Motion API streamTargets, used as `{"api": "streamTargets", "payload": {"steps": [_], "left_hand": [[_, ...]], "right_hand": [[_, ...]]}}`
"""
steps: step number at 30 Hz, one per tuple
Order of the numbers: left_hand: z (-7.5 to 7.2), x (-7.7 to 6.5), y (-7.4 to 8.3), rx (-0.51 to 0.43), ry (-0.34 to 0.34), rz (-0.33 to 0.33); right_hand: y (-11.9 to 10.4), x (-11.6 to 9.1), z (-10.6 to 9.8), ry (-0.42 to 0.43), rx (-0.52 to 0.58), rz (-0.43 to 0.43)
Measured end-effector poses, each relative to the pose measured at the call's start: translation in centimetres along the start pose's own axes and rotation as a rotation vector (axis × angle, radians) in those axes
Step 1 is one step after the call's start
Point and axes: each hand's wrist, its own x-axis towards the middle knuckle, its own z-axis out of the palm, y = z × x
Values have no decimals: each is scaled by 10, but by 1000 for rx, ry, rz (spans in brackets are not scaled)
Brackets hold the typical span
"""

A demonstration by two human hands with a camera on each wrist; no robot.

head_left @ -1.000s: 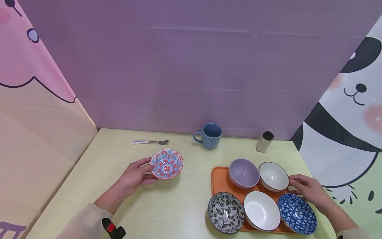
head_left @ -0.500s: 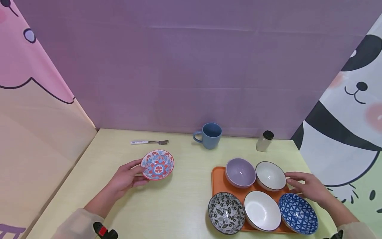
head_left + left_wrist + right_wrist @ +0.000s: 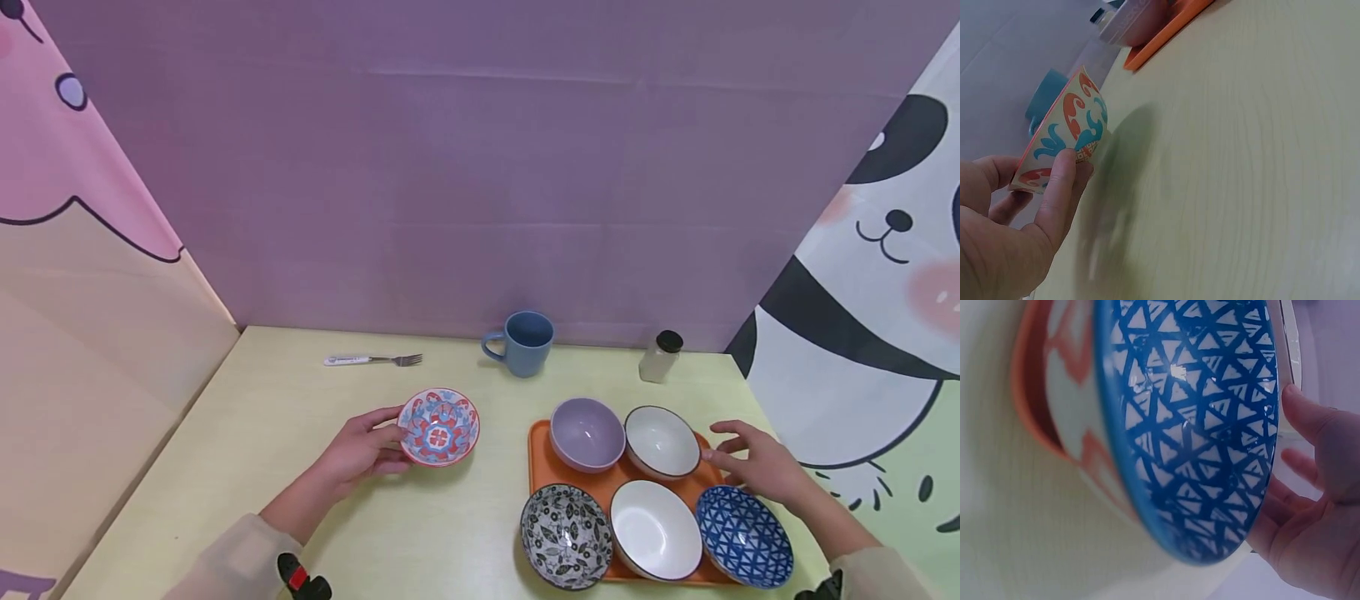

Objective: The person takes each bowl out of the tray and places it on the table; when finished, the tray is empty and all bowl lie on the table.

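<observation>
My left hand [image 3: 367,450] grips a small bowl [image 3: 438,427] with a red and blue pattern by its left side, thumb over the rim. In the left wrist view the bowl [image 3: 1072,134] is tilted and raised over the table, fingers under it. My right hand [image 3: 765,467], fingers loosely spread, is at the right side of a dark-rimmed white bowl [image 3: 662,442], its thumb tip right at the rim. That bowl stands beside a purple bowl [image 3: 587,433] on an orange tray [image 3: 542,467]. A blue triangle-patterned bowl [image 3: 1191,425] fills much of the right wrist view.
At the tray's front are a black floral bowl [image 3: 566,536] and another white bowl [image 3: 656,529], overhanging its edge. Behind stand a blue mug [image 3: 528,344] and a black-capped jar [image 3: 661,357]. A fork [image 3: 372,361] lies back left, before the purple backdrop [image 3: 480,167].
The purple bowl and the white bowl beside it have slid left on the tray, my right hand following. My left hand moved the patterned bowl left, then back right.
</observation>
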Motion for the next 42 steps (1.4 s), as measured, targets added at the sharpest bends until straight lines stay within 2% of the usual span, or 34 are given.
{"api": "streamTargets", "payload": {"steps": [11, 15, 20, 24, 33, 37, 39, 42], "left_hand": [[17, 5, -3, 10, -24, -9], [21, 4, -7, 15, -3, -24], [21, 4, -8, 44, -26, -25], [20, 4, -4, 131, -38, -11], [16, 10, 19, 531, -12, 138], [19, 19, 33, 716, 34, 262], [25, 22, 43, 767, 53, 331], [42, 24, 58, 761, 47, 383]], "right_hand": [[2, 8, -1, -67, -9, 24], [6, 10, -3, -103, 31, 48], [15, 12, -8, -133, 117, 47], [24, 11, -9, -152, 206, 38], [36, 15, -3, -131, 245, 49], [37, 16, -1, -128, 228, 48], [38, 17, 0, -123, 222, 42], [39, 19, 0, -116, 223, 28]]}}
